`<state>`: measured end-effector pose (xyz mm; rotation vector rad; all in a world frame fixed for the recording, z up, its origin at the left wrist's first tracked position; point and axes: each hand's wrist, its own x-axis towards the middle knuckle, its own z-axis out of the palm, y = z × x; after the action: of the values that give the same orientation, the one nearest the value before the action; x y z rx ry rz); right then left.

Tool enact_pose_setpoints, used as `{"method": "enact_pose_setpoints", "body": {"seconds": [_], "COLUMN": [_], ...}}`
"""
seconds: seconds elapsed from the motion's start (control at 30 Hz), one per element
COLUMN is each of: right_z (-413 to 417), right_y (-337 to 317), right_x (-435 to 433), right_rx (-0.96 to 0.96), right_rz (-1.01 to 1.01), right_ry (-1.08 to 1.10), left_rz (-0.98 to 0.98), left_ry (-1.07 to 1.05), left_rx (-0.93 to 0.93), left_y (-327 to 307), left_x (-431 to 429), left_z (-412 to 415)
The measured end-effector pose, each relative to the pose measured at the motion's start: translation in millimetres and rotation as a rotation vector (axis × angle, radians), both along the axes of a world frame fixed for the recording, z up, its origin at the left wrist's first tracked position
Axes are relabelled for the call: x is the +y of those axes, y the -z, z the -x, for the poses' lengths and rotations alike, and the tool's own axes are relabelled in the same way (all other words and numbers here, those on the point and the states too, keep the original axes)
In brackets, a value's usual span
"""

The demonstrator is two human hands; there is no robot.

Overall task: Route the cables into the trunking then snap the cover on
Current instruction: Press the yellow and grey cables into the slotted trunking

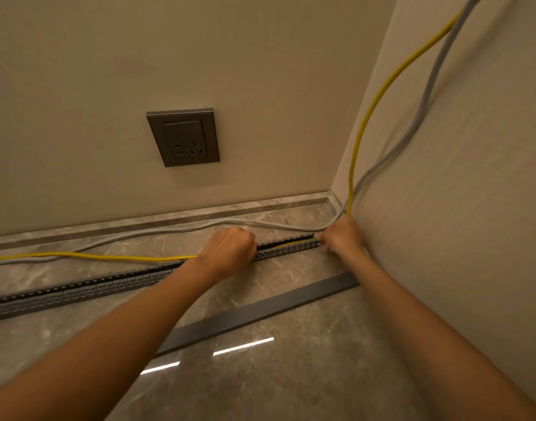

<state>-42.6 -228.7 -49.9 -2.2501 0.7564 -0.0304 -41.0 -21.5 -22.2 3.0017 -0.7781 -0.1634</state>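
The yellow cable (93, 256) is gripped by the left hand (230, 253), fingers curled over it above the slotted trunking (78, 290). At the 3 o'clock end it is pinched by the right hand (342, 238). The grey cable (169, 230) lies outside, towards 12 o'clock; the cover (260, 311) is left towards 6 o'clock.

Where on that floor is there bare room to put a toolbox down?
Bare floor lies on the near side of the loose cover. A narrower bare band runs between cover and trunking. Crowded: the yellow cable and grey cable lie behind the trunking, and the left hand and right hand are on its corner end.
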Motion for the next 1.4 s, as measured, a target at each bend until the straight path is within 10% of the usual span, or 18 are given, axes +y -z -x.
{"method": "enact_pose_setpoints", "body": {"seconds": [0.47,0.73,1.4], "right_z": [-13.5,-11.4,14.6], "right_y": [3.4,2.9,8.0], "right_x": [-6.2,1.0,4.2], "right_rx": [0.003,-0.045,-0.057], "right_rz": [-0.635,-0.516,-0.186], "right_ry": [0.136,0.090,-0.027], "left_rz": [0.017,-0.001,0.013], "left_ry": [-0.092,0.251,0.294], "left_rx": [-0.020,-0.109,-0.214], "left_y": [20.5,18.0,8.1], "left_x": [-15.8,8.1,7.1], "left_z": [-52.2,-17.3,10.9]}}
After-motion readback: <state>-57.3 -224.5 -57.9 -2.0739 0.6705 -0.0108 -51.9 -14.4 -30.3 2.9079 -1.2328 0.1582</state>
